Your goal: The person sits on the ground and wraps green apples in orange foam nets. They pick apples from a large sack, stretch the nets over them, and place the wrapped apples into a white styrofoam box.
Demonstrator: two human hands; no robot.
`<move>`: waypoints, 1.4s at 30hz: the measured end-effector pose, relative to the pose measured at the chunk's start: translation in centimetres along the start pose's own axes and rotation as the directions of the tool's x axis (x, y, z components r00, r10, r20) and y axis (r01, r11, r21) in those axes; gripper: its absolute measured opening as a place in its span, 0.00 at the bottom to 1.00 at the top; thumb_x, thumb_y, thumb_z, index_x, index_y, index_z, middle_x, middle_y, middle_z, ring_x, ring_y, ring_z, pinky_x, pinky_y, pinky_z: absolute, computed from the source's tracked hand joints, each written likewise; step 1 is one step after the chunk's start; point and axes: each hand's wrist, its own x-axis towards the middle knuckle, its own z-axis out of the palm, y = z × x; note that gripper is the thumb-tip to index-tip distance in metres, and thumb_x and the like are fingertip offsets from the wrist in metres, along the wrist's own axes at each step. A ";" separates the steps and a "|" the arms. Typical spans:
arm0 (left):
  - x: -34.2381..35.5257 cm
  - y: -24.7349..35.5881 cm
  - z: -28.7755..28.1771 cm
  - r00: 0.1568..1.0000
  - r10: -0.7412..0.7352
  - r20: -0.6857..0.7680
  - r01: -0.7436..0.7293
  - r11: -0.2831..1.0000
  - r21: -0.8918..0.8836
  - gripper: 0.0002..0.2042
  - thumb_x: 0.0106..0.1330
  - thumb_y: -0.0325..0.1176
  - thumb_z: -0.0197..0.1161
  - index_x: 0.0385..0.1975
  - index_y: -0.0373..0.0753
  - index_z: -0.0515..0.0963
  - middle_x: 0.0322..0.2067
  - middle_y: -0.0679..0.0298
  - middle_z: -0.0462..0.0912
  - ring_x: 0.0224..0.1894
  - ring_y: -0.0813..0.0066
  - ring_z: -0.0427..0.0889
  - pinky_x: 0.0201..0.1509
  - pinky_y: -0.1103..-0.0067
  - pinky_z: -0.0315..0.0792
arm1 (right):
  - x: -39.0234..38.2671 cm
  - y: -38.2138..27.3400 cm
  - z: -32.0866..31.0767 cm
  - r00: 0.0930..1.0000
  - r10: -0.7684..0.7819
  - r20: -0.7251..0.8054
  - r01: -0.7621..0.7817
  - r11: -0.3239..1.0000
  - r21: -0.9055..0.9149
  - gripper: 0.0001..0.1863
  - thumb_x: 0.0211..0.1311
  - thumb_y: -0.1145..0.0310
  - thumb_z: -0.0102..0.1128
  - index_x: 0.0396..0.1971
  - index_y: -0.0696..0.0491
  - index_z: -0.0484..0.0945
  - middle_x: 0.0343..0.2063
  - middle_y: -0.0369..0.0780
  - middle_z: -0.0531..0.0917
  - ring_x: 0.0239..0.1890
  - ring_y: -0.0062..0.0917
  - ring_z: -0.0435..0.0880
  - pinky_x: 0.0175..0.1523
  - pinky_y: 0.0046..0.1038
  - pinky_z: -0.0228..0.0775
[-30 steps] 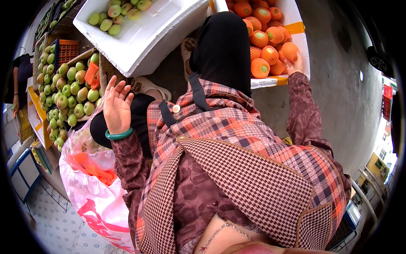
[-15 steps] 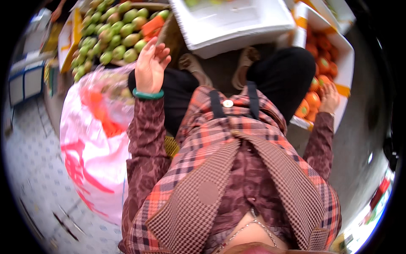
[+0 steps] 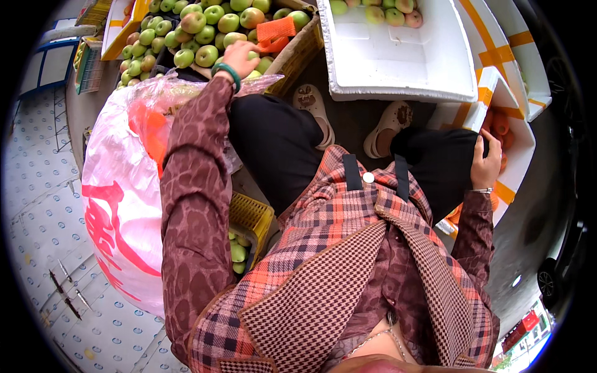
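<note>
My left hand [image 3: 239, 60], a green bangle on its wrist, is over the near right part of a heap of green and reddish apples [image 3: 205, 37]. Its fingers are stretched forward and reach the fruit at a small apple, just short of an orange foam net [image 3: 276, 29]. I see no grip closed round any fruit. My right hand [image 3: 486, 163] rests by my right knee, fingers apart and nothing in it. Beside it stands a white foam box [image 3: 519, 146] holding round orange fruit [image 3: 501, 127], partly hidden by the hand and knee.
A white foam box [image 3: 398, 68] with several apples at its far end stands ahead of my feet. A large pink-and-white plastic bag [image 3: 124, 217] bulges beside my left arm. A yellow crate [image 3: 252, 214] with green fruit is near my left hip. Taped boxes [image 3: 491, 37] stack at right.
My left hand has gone from raised, palm up, down onto the apples. My right hand has left the orange fruit and drawn back to my knee. The view has shifted too.
</note>
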 end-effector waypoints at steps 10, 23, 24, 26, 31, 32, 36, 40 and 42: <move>7.0 2.7 2.8 0.989 -0.060 0.137 0.013 0.946 0.324 0.24 0.56 0.36 0.61 0.54 0.43 0.71 0.62 0.58 0.64 0.67 0.59 0.58 0.67 0.58 0.57 | -0.1 -1.0 -0.3 0.998 0.069 0.016 -0.067 0.996 -0.061 0.12 0.63 0.65 0.54 0.42 0.55 0.77 0.39 0.44 0.79 0.44 0.38 0.77 0.51 0.34 0.67; 10.2 1.4 7.7 0.966 -0.175 0.190 0.240 0.881 -0.408 0.18 0.58 0.47 0.60 0.43 0.43 0.78 0.42 0.51 0.81 0.46 0.58 0.79 0.53 0.68 0.71 | -0.2 -2.1 -0.9 0.998 0.051 -0.041 -0.053 0.998 -0.043 0.09 0.57 0.68 0.57 0.36 0.55 0.77 0.34 0.46 0.78 0.40 0.41 0.76 0.46 0.37 0.68; 10.7 3.1 7.2 0.965 -0.126 0.229 0.214 0.884 -0.415 0.17 0.59 0.45 0.60 0.43 0.40 0.77 0.40 0.53 0.81 0.46 0.62 0.79 0.52 0.70 0.71 | -0.4 -2.2 -1.3 0.997 0.066 -0.049 -0.069 0.996 -0.065 0.08 0.56 0.68 0.57 0.35 0.55 0.78 0.33 0.45 0.78 0.39 0.41 0.76 0.45 0.37 0.68; 12.1 0.0 9.8 0.964 -0.087 0.251 0.189 0.887 -0.421 0.16 0.62 0.39 0.56 0.45 0.36 0.77 0.42 0.53 0.81 0.47 0.62 0.79 0.51 0.72 0.70 | -0.1 -2.4 -0.9 0.996 0.068 -0.057 -0.070 0.997 -0.032 0.08 0.55 0.68 0.58 0.34 0.54 0.78 0.31 0.45 0.77 0.38 0.41 0.76 0.43 0.38 0.68; 11.1 2.3 9.4 0.952 -0.306 0.030 0.307 0.946 -0.104 0.17 0.60 0.42 0.58 0.40 0.35 0.77 0.39 0.48 0.81 0.43 0.51 0.79 0.49 0.66 0.72 | -0.2 -2.2 -1.5 0.991 0.095 -0.090 -0.104 0.990 -0.096 0.09 0.55 0.64 0.58 0.34 0.51 0.78 0.32 0.42 0.78 0.39 0.39 0.77 0.43 0.37 0.69; 11.3 4.2 7.9 0.951 -0.281 -0.129 0.260 0.952 -0.162 0.15 0.59 0.41 0.59 0.38 0.35 0.77 0.35 0.49 0.81 0.41 0.51 0.79 0.47 0.65 0.72 | -0.6 -1.6 -1.4 0.989 0.112 -0.099 -0.122 0.987 -0.100 0.10 0.55 0.63 0.58 0.34 0.50 0.78 0.33 0.41 0.78 0.39 0.38 0.77 0.43 0.37 0.69; 10.2 9.0 1.7 0.843 -0.253 -0.475 0.001 0.883 -0.469 0.08 0.54 0.30 0.63 0.30 0.37 0.72 0.30 0.57 0.76 0.32 0.62 0.76 0.38 0.71 0.72 | -0.3 -2.1 -1.0 0.992 0.096 -0.081 -0.103 0.990 -0.093 0.09 0.54 0.63 0.58 0.34 0.50 0.79 0.33 0.40 0.79 0.41 0.37 0.77 0.45 0.37 0.68; 5.0 19.1 -0.6 0.892 -0.184 -0.414 -0.217 0.629 -0.747 0.16 0.53 0.25 0.61 0.43 0.35 0.70 0.29 0.64 0.73 0.31 0.73 0.74 0.36 0.77 0.71 | -0.2 -3.7 -2.0 0.999 -0.052 -0.012 0.049 0.976 -0.213 0.14 0.54 0.64 0.58 0.40 0.50 0.77 0.39 0.40 0.79 0.47 0.36 0.75 0.51 0.38 0.65; 0.2 21.4 1.4 0.955 -0.051 -0.293 -0.218 0.551 -0.806 0.23 0.52 0.25 0.61 0.51 0.34 0.69 0.29 0.66 0.73 0.31 0.76 0.74 0.37 0.77 0.71 | 0.3 -6.3 -1.6 0.984 -0.173 0.031 0.176 0.975 -0.134 0.18 0.53 0.64 0.59 0.45 0.51 0.75 0.42 0.42 0.78 0.50 0.37 0.75 0.53 0.38 0.64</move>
